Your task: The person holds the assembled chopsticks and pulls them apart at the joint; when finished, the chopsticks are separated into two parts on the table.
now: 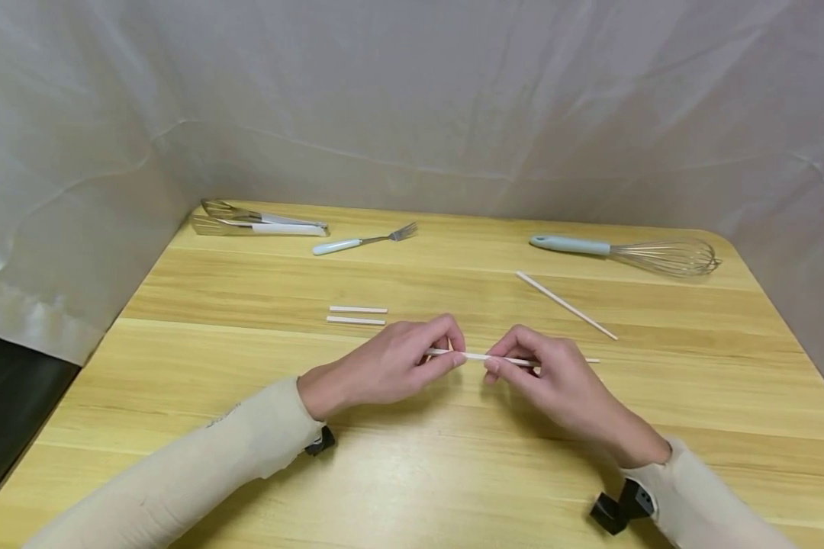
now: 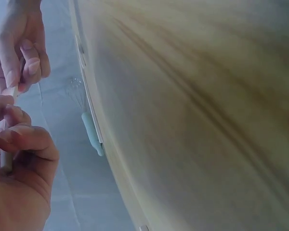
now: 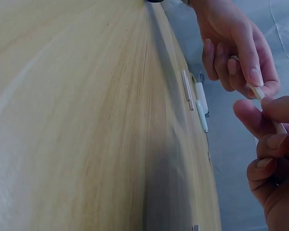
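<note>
Both hands hold one thin white stick (image 1: 477,356) above the table, lying roughly level from left to right in the head view. The left hand (image 1: 401,362) pinches its left part between thumb and fingers. A short way along, the right hand (image 1: 549,374) pinches it too, and the stick's far end sticks out beyond that hand. In the right wrist view the stick (image 3: 280,128) runs between the two hands, the right hand's fingers (image 3: 274,142) curled about it. The left wrist view shows the left hand (image 2: 26,168) with curled fingers near the stick's end.
Two short white sticks (image 1: 355,320) lie side by side left of centre. A longer white stick (image 1: 566,305) lies slanted beyond the right hand. Along the back are metal tongs (image 1: 288,229), a fork (image 1: 338,246) and a whisk (image 1: 571,245). Grey cloth (image 1: 412,99) hangs behind the table.
</note>
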Available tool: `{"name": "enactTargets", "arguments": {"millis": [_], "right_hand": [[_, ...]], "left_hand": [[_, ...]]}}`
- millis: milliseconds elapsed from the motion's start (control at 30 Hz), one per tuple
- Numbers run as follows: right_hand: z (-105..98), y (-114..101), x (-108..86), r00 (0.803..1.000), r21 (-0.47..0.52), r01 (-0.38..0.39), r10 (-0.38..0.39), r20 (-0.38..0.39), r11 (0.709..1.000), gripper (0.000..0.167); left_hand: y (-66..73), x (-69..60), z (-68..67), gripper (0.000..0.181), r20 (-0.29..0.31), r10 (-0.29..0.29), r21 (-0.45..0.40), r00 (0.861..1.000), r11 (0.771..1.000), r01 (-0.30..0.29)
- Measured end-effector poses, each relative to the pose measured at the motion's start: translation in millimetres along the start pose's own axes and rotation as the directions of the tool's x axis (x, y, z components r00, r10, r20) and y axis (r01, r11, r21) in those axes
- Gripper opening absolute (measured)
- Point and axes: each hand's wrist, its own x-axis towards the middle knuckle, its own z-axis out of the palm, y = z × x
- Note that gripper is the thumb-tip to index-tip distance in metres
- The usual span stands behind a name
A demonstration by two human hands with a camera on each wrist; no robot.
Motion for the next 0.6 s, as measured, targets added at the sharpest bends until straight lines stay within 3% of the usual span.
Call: {"name": "enactTargets", "arguments": {"millis": [333,600], "right_hand": [[-2.7,-1.9,-1.0,0.995,0.005,0.083,-0.083,0.054,0.997,0.015],[-6.5,-12.0,0.9,0.992,-0.059,0.127,-0.126,0.022,0.990,0.019]], "left_hand": [[1.4,-5.3,-3.4,0.007,0.021,0.064,0.004,0.998,0.998,-0.064],[2.9,-6.2,-4.4,0.006,-0.018,0.119,0.003,0.993,0.993,-0.119]]}}
